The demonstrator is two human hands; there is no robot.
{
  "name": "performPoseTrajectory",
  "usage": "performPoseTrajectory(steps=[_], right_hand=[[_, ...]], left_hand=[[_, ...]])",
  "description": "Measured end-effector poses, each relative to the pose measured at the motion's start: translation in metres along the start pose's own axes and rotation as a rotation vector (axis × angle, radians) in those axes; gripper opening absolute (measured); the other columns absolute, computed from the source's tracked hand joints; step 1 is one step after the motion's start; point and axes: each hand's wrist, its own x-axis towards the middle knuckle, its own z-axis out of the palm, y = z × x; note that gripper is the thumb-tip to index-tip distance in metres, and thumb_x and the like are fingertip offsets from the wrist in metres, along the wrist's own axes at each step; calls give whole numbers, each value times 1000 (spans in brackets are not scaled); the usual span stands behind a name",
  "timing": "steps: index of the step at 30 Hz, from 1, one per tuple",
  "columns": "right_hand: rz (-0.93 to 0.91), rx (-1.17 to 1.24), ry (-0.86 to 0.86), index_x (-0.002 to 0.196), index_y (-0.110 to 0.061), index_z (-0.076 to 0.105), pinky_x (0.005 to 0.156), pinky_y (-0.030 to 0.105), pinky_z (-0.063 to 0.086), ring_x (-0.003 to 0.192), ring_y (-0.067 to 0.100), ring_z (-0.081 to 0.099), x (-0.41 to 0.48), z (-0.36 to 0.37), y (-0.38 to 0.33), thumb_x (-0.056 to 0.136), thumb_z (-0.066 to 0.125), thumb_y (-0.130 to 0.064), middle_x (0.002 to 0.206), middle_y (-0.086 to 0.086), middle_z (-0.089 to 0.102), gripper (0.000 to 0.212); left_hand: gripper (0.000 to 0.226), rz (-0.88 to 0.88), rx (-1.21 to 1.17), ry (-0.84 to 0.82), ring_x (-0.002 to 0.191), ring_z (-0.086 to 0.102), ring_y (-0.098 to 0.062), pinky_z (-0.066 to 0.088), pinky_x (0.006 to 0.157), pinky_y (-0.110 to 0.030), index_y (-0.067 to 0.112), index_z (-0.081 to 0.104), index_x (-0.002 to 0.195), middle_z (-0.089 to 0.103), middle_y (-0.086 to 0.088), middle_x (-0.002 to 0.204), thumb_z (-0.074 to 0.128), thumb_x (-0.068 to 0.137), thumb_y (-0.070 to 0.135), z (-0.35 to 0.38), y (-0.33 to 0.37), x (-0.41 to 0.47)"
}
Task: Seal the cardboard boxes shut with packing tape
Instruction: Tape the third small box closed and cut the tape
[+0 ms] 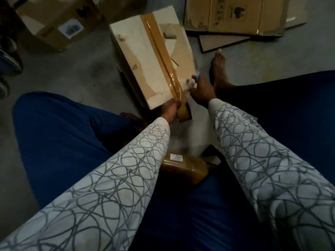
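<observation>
Pinching the packing tape [164,57] at the near edge of the cardboard box [137,51] with my left hand [170,108], my right hand [200,91] grips a blurred blue tool [197,76]; top seam covered, cutting likely remains.

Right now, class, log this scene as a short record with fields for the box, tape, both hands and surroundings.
box: pale, on the floor, flaps closed
tape: brown strip along the top seam, end over the near edge
left hand: pinches the tape at the near edge
right hand: blurred, holds a blue tool beside the box
surroundings: flat cardboard far right; labelled box far left
</observation>
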Motion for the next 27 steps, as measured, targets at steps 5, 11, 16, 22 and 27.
performPoseTrajectory(steps=[5, 11, 16, 22, 27], right_hand=[[88, 120, -28, 143, 0, 41, 114, 42, 36, 134, 33, 46, 7, 1, 4, 84, 76, -18, 143, 17, 49, 70], [5, 376, -86, 105, -17, 39, 92, 45, 56, 106, 23, 64, 26, 20, -28, 83, 78, -21, 120, 2, 60, 45], [-91, 310, -85, 105, -17, 39, 93, 37, 53, 110, 20, 61, 15, 28, -59, 83, 81, -20, 127, 2, 59, 47], [-97, 347, -129, 109, -16, 41, 94, 49, 55, 108, 25, 66, 16, 39, -65, 80, 78, -37, 128, 5, 60, 52], [-58, 335, -180, 112, -14, 44, 90, 36, 51, 106, 20, 60, 10, 42, -69, 95, 60, -52, 128, 5, 60, 44]], left_hand=[[26, 71, -152, 42, 94, 62, -17, 50, 82, -25, 6, 67, 121, 67, -7, 109, 62, 96, 8, -24, 10, 6], [53, -24, -442, 65, 111, 65, -33, 57, 88, -47, 15, 66, 122, 68, -15, 123, 81, 75, 34, -78, 26, 0], [69, -160, -552, 67, 110, 63, -35, 55, 87, -51, 17, 57, 136, 66, -15, 122, 81, 76, 42, -82, 17, -16], [89, -166, -513, 124, 108, 66, -36, 53, 93, -54, 22, 66, 124, 70, -16, 118, 91, 45, 55, -96, 8, -5], [42, -157, -534, 188, 92, 59, -30, 50, 84, -41, 15, 67, 112, 63, -15, 105, 70, 80, 42, -96, 10, -22]])
